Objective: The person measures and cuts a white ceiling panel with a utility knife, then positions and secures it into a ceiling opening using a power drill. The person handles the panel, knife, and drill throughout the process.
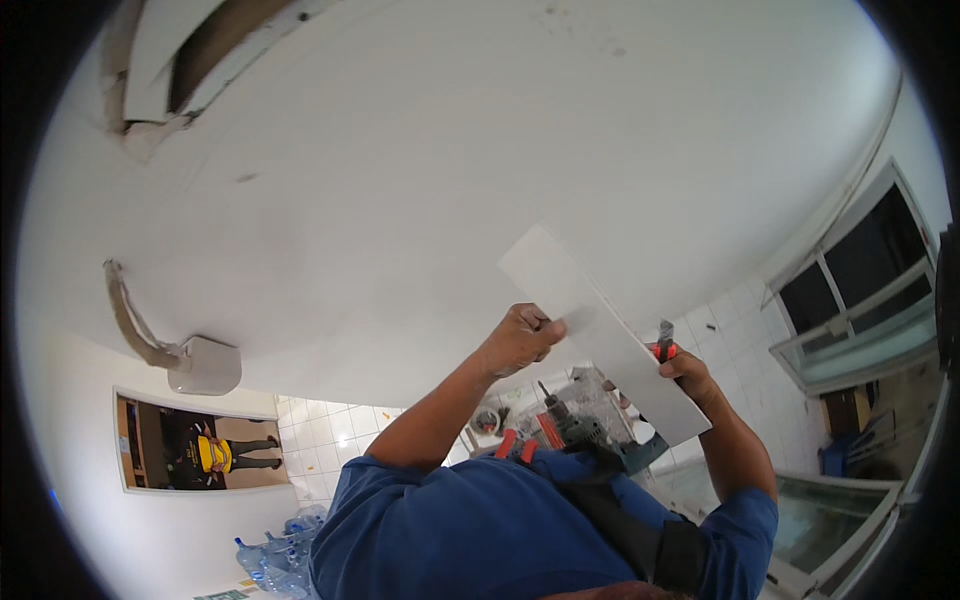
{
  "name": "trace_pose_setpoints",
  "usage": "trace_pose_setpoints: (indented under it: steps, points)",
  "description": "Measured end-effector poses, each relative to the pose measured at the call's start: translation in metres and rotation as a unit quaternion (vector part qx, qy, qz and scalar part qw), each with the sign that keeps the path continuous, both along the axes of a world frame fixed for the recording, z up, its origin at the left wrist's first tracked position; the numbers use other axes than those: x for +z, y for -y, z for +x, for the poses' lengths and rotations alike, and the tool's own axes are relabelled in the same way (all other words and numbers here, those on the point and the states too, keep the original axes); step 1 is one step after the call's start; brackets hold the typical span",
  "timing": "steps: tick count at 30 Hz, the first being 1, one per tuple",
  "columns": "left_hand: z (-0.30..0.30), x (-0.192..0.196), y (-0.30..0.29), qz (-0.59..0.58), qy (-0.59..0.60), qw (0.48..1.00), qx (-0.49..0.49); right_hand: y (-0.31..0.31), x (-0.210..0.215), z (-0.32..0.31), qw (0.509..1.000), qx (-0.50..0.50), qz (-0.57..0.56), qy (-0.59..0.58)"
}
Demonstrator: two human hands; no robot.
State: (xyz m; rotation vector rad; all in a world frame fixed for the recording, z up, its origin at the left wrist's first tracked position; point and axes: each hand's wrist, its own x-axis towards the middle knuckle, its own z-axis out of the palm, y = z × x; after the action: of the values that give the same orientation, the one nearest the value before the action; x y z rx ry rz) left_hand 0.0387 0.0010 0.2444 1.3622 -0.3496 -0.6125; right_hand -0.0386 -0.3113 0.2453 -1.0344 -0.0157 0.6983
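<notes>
A long, narrow white board (610, 330) is held up at a slant in front of my chest, below the white ceiling. Closed at its left edge is my left hand (522, 340), thumb against the board and fingers curled. My right hand (688, 372) is closed around a red and black utility knife (664, 346) at the opposite edge. That hand also touches the board, and its fingers behind the board are partly hidden. The blade cannot be made out clearly.
Beneath the board, a drill (568, 418) lies among tools. A ceiling opening (215, 55) is at upper left, near a white box (205, 365) with a conduit. A person (215, 453) stands beyond a doorway. Clear blue bottles (275, 565) stand lower left; an open window (860, 270) is right.
</notes>
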Motion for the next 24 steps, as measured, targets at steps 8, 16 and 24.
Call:
trace_pose_setpoints:
  steps: [8, 16, 24]
  points:
    - [0.012, 0.122, -0.020, -0.106, 0.091, 0.947, 0.290, 0.002, 0.049, 0.103, 0.941, -0.089, -0.165, 0.280]
    - [0.016, 0.179, -0.045, -0.208, 0.186, 0.885, 0.372, -0.036, 0.086, 0.125, 0.883, -0.271, -0.089, 0.374]
    - [0.020, 0.163, -0.032, -0.276, 0.204, 0.879, 0.331, -0.077, 0.143, 0.132, 0.870, -0.392, 0.106, 0.280]
